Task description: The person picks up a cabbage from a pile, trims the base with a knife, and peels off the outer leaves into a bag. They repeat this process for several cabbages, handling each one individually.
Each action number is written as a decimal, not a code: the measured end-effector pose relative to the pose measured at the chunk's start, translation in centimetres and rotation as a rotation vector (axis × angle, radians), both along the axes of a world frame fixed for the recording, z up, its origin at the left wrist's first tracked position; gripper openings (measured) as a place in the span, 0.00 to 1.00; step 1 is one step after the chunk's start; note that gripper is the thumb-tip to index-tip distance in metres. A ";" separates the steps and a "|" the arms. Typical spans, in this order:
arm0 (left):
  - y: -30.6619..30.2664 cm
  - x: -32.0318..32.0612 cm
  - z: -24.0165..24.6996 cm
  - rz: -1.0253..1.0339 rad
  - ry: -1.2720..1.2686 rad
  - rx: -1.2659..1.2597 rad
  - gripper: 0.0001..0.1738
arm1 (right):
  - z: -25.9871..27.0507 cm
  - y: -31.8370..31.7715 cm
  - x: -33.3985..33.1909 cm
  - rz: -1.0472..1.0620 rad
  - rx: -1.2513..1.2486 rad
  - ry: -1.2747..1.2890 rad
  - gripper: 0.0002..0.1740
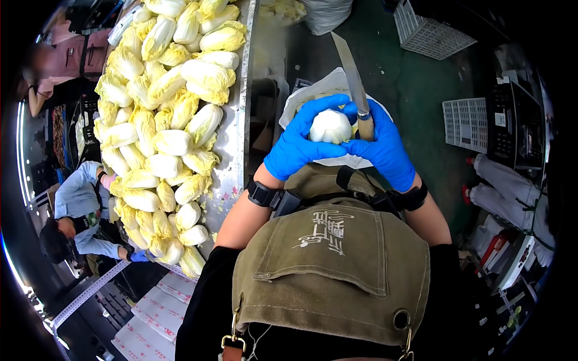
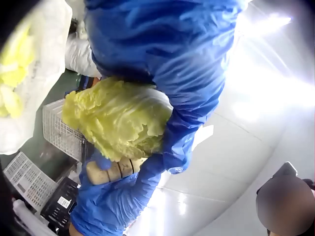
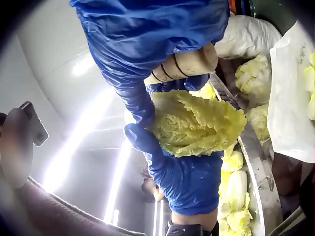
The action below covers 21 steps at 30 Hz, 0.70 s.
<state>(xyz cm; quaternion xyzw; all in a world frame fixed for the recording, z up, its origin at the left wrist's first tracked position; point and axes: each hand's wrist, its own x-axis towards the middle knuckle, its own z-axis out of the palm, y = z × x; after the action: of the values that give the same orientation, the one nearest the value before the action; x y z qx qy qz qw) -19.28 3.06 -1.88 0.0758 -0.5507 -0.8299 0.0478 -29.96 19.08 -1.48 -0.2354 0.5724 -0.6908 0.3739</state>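
Observation:
Both hands wear blue gloves and meet in front of the apron. My left hand [image 1: 295,141] grips a napa cabbage [image 1: 330,126], its white base end facing up in the head view. Loose yellow leaves [image 2: 118,118] spread from the cabbage's other end in the left wrist view. My right hand [image 1: 388,150] holds a knife [image 1: 352,69] by its wooden handle [image 3: 194,61], with the long blade pointing away from the body. The right thumb [image 3: 140,110] lies against the cabbage, close to the left thumb [image 3: 140,137].
A white bag [image 1: 325,84] with yellow leaves inside is below the hands. Many cabbages [image 1: 162,141] cover the metal table [image 1: 232,129] at left, with a person [image 1: 84,207] beyond it. Plastic crates [image 1: 463,125] stand on the green floor at right.

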 end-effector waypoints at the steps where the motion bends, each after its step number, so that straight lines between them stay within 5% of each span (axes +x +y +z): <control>1: 0.0 0.0 -0.1 0.018 0.011 0.010 0.43 | -0.1 -0.1 -0.1 0.014 -0.008 0.023 0.31; 13: -0.1 0.3 -1.4 -0.026 -0.229 -0.125 0.40 | -1.6 0.1 -0.7 0.051 0.133 0.059 0.42; 16: -0.7 0.3 -2.1 -0.055 -0.205 -0.037 0.40 | -1.6 0.1 -1.0 0.110 0.134 -0.025 0.40; 19: -0.4 -0.1 -1.1 -0.062 -0.110 0.422 0.39 | -0.7 -0.3 -0.7 0.075 0.095 -0.099 0.38; 21: 0.0 -0.2 -0.8 -0.006 -0.109 0.448 0.38 | -1.0 -0.4 -0.4 0.036 0.100 -0.058 0.36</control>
<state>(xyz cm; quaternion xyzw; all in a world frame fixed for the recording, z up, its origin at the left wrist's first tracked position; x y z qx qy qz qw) -19.47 3.07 -2.67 0.1277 -0.3549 -0.9261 -0.0025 -30.33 18.64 -2.44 -0.2066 0.5905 -0.6612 0.4141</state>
